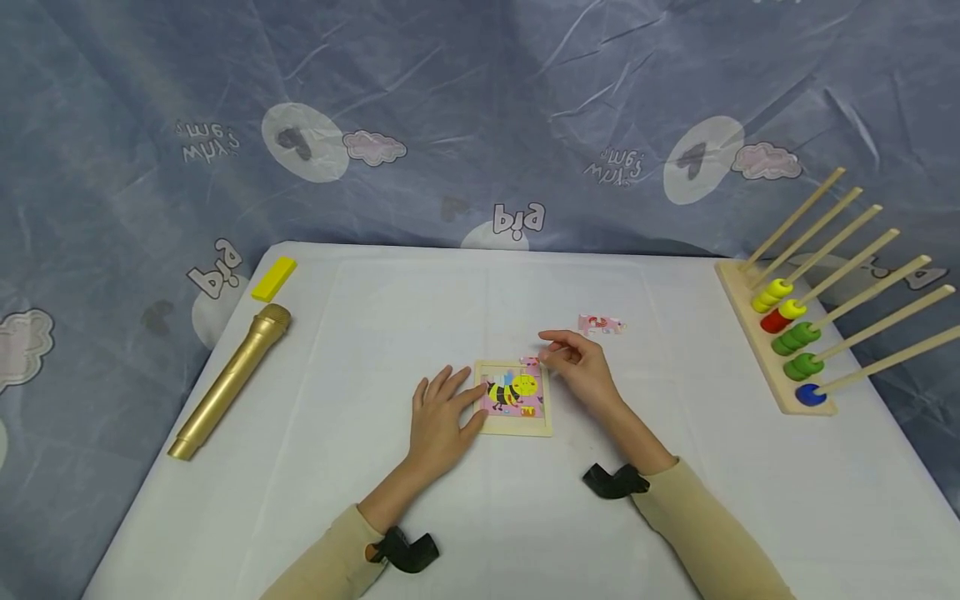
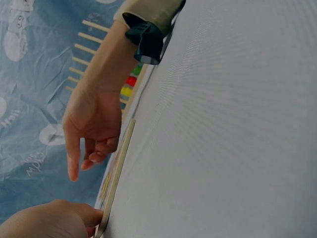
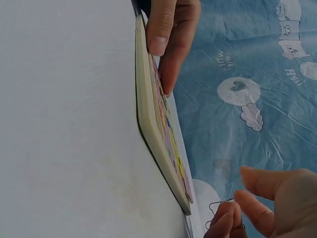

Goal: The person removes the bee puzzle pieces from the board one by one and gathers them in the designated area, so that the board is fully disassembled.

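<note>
A small wooden puzzle frame (image 1: 517, 426) lies on the table in front of me, with a yellow and black bee picture (image 1: 513, 392) inside. My left hand (image 1: 441, 421) rests at its left side with fingers spread. The index fingertip reaches onto the picture, and the thumb (image 3: 161, 29) presses on the rim in the right wrist view. Over the upper right corner, my right hand (image 1: 587, 375) pinches a small pink puzzle piece (image 1: 529, 361) at its fingertips. Its index finger sticks out and the other fingers curl. The wrist views hide this piece.
Another pink puzzle piece (image 1: 600, 324) lies beyond my right hand. At the right stands a wooden bead rack (image 1: 772, 350) with tall pegs and coloured beads. A gold microphone (image 1: 232, 379) and a yellow block (image 1: 273, 279) lie at the left edge. A printed cloth hangs behind the table.
</note>
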